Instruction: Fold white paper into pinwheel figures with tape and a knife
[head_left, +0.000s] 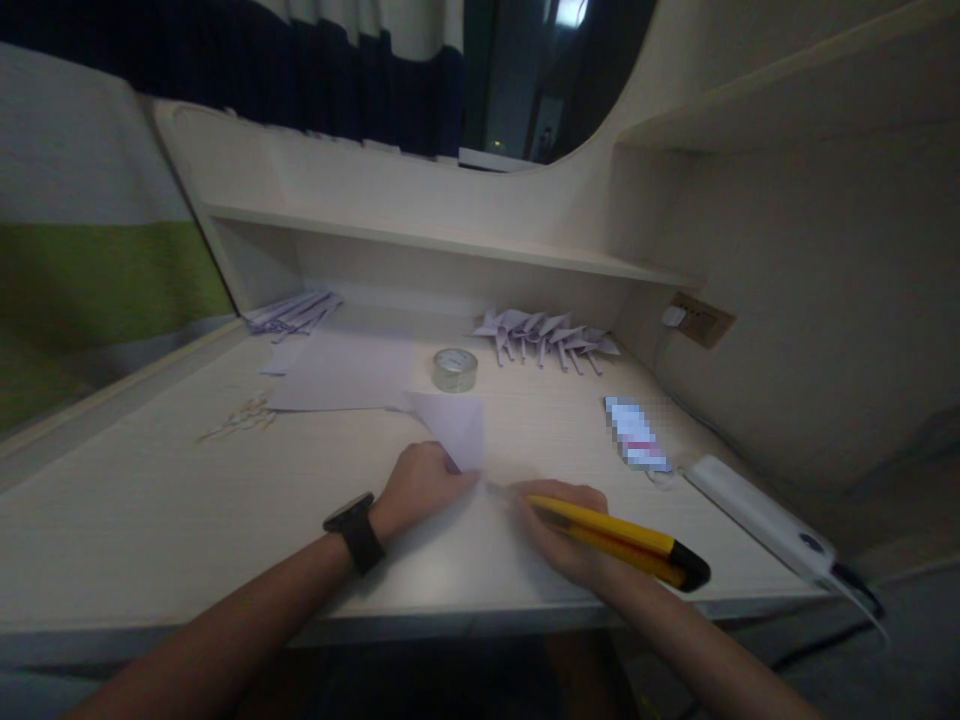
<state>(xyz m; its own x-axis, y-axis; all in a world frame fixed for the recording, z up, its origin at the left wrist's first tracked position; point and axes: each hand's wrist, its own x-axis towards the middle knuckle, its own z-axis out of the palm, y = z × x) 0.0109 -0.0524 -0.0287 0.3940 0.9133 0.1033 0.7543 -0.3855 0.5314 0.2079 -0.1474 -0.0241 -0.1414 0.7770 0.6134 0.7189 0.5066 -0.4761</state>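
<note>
two hands at desk (187,520) front edge. left hand (420,487) closed, pinching folded paper sheet (454,425) down by near corner. right hand (559,525) clenched around yellow utility knife (619,540), slim, black-capped, tip touching sheet edge between hands. beyond: glossy round tape roll (454,369), flat loose papers (337,375), pointed folded paper shapes (544,335).

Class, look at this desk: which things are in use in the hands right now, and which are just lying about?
In use: left hand pressing the folded paper; right hand holding the yellow knife.

Lying about: tape roll, folded paper shapes, flat sheets, paper strips, white power strip.
</note>
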